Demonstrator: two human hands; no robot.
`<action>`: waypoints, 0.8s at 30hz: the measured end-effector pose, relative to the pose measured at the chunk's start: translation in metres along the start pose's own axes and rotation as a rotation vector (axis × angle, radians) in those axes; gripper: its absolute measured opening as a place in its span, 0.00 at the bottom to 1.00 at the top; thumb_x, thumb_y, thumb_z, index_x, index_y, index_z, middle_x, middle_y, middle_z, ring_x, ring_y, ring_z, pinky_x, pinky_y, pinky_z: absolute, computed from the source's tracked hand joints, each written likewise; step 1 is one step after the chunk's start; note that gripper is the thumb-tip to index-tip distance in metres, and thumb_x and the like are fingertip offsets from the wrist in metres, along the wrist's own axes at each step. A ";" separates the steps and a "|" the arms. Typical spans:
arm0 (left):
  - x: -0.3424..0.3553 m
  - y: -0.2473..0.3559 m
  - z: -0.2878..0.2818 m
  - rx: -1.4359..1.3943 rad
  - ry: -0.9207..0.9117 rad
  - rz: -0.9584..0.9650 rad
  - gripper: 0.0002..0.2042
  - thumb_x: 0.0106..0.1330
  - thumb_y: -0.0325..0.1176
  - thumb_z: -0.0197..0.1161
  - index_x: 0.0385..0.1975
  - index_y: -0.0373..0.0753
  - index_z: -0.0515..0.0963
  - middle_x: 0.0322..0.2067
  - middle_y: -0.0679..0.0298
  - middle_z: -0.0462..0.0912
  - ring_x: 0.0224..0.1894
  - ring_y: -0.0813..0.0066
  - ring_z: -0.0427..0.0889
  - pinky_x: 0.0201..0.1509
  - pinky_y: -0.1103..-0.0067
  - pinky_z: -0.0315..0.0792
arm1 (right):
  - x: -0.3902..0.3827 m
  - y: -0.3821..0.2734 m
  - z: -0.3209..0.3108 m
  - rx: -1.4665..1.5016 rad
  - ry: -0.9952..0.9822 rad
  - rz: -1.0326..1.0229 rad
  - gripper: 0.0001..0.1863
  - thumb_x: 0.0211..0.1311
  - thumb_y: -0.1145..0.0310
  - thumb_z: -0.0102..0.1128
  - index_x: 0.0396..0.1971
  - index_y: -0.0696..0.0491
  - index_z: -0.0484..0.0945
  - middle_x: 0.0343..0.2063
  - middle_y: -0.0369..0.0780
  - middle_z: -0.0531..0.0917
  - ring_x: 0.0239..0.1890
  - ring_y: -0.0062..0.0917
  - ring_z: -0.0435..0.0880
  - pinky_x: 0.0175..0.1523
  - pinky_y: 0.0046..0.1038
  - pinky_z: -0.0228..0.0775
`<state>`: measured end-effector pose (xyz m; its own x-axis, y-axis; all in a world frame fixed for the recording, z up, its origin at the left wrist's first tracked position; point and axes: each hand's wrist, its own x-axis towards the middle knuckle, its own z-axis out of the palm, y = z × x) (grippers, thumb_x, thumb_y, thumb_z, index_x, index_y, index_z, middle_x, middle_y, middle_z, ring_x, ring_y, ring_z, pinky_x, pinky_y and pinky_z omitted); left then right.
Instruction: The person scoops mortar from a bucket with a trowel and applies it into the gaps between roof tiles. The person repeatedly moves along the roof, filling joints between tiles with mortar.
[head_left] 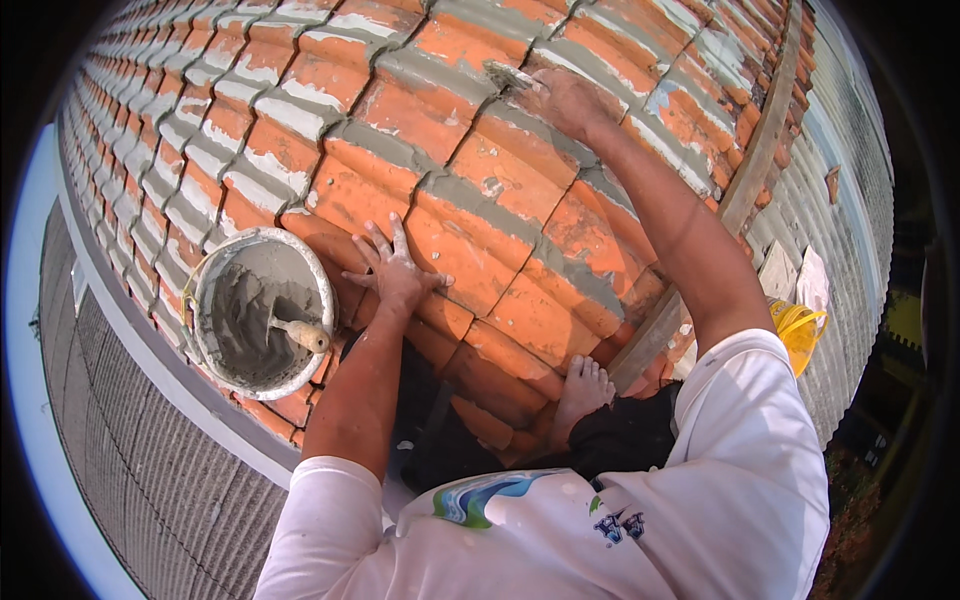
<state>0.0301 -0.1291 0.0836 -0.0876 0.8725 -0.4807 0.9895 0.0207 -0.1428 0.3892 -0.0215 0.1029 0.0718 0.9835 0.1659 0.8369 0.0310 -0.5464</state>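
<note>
Orange clay roof tiles (pixel 500 165) slope up in front of me, with grey mortar (pixel 480 205) smeared along their joints and ridges. My left hand (pixel 398 275) lies flat on the tiles, fingers spread, holding nothing. Farther up the slope, my right hand (pixel 572 104) is closed round a small brush (pixel 510 75), its grey-coated bristles against a mortared joint. A white-rimmed bucket (pixel 325 285) of wet grey mortar (pixel 240 300) stands left of my left hand. Inside it rests a trowel with a wooden handle (pixel 303 334); its blade is mostly sunk in the mortar.
My bare foot (pixel 583 400) is braced on the lower tiles beside a long wooden batten (pixel 760 150). Past it, a yellow bucket (pixel 797 335) stands on corrugated grey sheeting (pixel 840 200). At left, a pale roof edge (pixel 180 370) drops to another corrugated roof (pixel 130 440).
</note>
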 end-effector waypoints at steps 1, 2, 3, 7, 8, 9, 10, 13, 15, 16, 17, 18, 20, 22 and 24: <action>0.000 0.001 -0.001 -0.007 0.002 0.004 0.80 0.36 0.67 0.87 0.86 0.60 0.33 0.86 0.48 0.28 0.86 0.38 0.24 0.72 0.19 0.30 | 0.006 0.005 0.001 -0.003 -0.015 -0.012 0.15 0.75 0.65 0.54 0.49 0.58 0.85 0.50 0.56 0.86 0.53 0.52 0.86 0.61 0.51 0.77; 0.000 0.001 0.000 -0.015 0.015 0.008 0.80 0.36 0.66 0.87 0.86 0.59 0.33 0.86 0.47 0.28 0.86 0.38 0.24 0.72 0.20 0.29 | 0.009 0.011 -0.001 -0.010 -0.118 -0.002 0.16 0.76 0.64 0.55 0.50 0.58 0.85 0.51 0.55 0.86 0.53 0.52 0.86 0.61 0.50 0.77; -0.001 0.001 -0.001 -0.027 0.027 0.017 0.80 0.36 0.64 0.88 0.87 0.57 0.34 0.86 0.46 0.29 0.86 0.37 0.24 0.73 0.20 0.29 | 0.012 0.015 -0.002 -0.038 -0.084 -0.023 0.16 0.74 0.62 0.58 0.51 0.56 0.86 0.50 0.53 0.87 0.53 0.51 0.87 0.61 0.50 0.78; -0.001 0.001 -0.001 -0.012 0.017 0.018 0.80 0.35 0.64 0.88 0.87 0.56 0.33 0.85 0.45 0.29 0.86 0.36 0.24 0.72 0.20 0.29 | 0.016 0.018 -0.004 -0.124 -0.190 0.026 0.16 0.68 0.61 0.63 0.50 0.52 0.88 0.49 0.50 0.90 0.53 0.52 0.87 0.60 0.49 0.79; -0.002 0.001 -0.001 -0.013 0.009 0.012 0.80 0.35 0.64 0.88 0.87 0.56 0.33 0.85 0.45 0.29 0.86 0.36 0.24 0.72 0.20 0.29 | 0.016 0.018 -0.002 -0.152 -0.125 0.061 0.16 0.67 0.63 0.62 0.50 0.53 0.88 0.49 0.51 0.90 0.53 0.52 0.87 0.60 0.49 0.79; -0.001 0.001 -0.002 -0.010 0.005 0.010 0.81 0.35 0.64 0.88 0.87 0.56 0.33 0.85 0.45 0.29 0.85 0.36 0.24 0.72 0.20 0.29 | 0.017 0.020 0.000 -0.122 -0.167 0.046 0.16 0.67 0.64 0.61 0.49 0.53 0.89 0.49 0.52 0.89 0.53 0.53 0.87 0.60 0.49 0.79; -0.001 0.001 -0.002 -0.004 0.000 0.009 0.81 0.35 0.64 0.88 0.87 0.56 0.33 0.85 0.45 0.29 0.85 0.36 0.24 0.72 0.19 0.30 | 0.018 0.021 0.004 -0.109 -0.143 0.044 0.16 0.66 0.65 0.59 0.48 0.53 0.89 0.48 0.54 0.89 0.53 0.53 0.87 0.59 0.49 0.79; -0.001 0.002 -0.003 0.012 0.005 0.011 0.81 0.35 0.64 0.88 0.86 0.57 0.32 0.86 0.46 0.30 0.85 0.36 0.25 0.72 0.19 0.30 | 0.019 0.029 0.018 0.006 -0.141 0.050 0.16 0.65 0.68 0.56 0.45 0.56 0.88 0.46 0.57 0.89 0.51 0.55 0.87 0.58 0.50 0.79; -0.001 0.002 -0.003 0.014 -0.004 0.008 0.80 0.35 0.65 0.88 0.86 0.57 0.33 0.86 0.46 0.30 0.85 0.36 0.25 0.72 0.19 0.30 | 0.018 0.034 0.020 0.078 -0.134 0.070 0.15 0.64 0.69 0.55 0.43 0.58 0.88 0.45 0.58 0.88 0.51 0.55 0.87 0.58 0.51 0.79; -0.001 0.002 -0.004 0.014 -0.005 0.005 0.80 0.35 0.65 0.88 0.87 0.57 0.33 0.86 0.46 0.30 0.85 0.36 0.25 0.72 0.19 0.30 | 0.017 0.033 0.021 0.098 -0.117 0.082 0.16 0.63 0.69 0.55 0.43 0.60 0.87 0.44 0.58 0.88 0.50 0.56 0.87 0.57 0.51 0.79; -0.001 0.001 -0.004 0.005 -0.001 0.010 0.80 0.35 0.65 0.88 0.87 0.56 0.33 0.86 0.46 0.30 0.85 0.36 0.25 0.72 0.19 0.30 | 0.016 0.030 0.019 0.111 -0.073 0.106 0.16 0.63 0.70 0.54 0.42 0.61 0.87 0.44 0.59 0.89 0.49 0.56 0.88 0.57 0.52 0.79; -0.002 0.001 -0.004 -0.005 0.002 0.013 0.80 0.36 0.65 0.88 0.87 0.56 0.33 0.86 0.46 0.30 0.85 0.36 0.25 0.72 0.19 0.30 | 0.016 0.024 0.018 0.094 -0.120 0.069 0.16 0.62 0.70 0.55 0.43 0.62 0.87 0.44 0.59 0.89 0.49 0.56 0.88 0.57 0.51 0.79; -0.002 0.001 -0.004 -0.009 -0.001 0.013 0.80 0.36 0.65 0.88 0.87 0.56 0.33 0.86 0.46 0.30 0.85 0.36 0.25 0.72 0.19 0.30 | 0.018 0.007 0.012 0.037 -0.128 0.077 0.18 0.61 0.69 0.56 0.44 0.63 0.87 0.44 0.59 0.88 0.49 0.55 0.88 0.56 0.51 0.79; -0.002 0.001 -0.003 -0.002 -0.007 0.005 0.80 0.36 0.64 0.88 0.87 0.56 0.33 0.86 0.46 0.30 0.85 0.36 0.25 0.72 0.20 0.30 | 0.021 -0.014 0.008 -0.041 -0.148 0.014 0.18 0.61 0.69 0.57 0.46 0.63 0.87 0.44 0.59 0.88 0.49 0.55 0.88 0.56 0.50 0.79; -0.002 0.001 -0.002 -0.008 -0.001 -0.004 0.80 0.35 0.65 0.88 0.87 0.59 0.34 0.86 0.48 0.29 0.86 0.38 0.23 0.72 0.20 0.28 | 0.023 -0.020 -0.001 -0.047 -0.191 0.042 0.19 0.60 0.68 0.58 0.47 0.62 0.87 0.45 0.58 0.89 0.50 0.54 0.88 0.56 0.49 0.80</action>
<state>0.0320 -0.1294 0.0860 -0.0919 0.8717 -0.4814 0.9901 0.0285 -0.1375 0.3749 -0.0001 0.1181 0.0070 0.9998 -0.0174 0.8603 -0.0149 -0.5096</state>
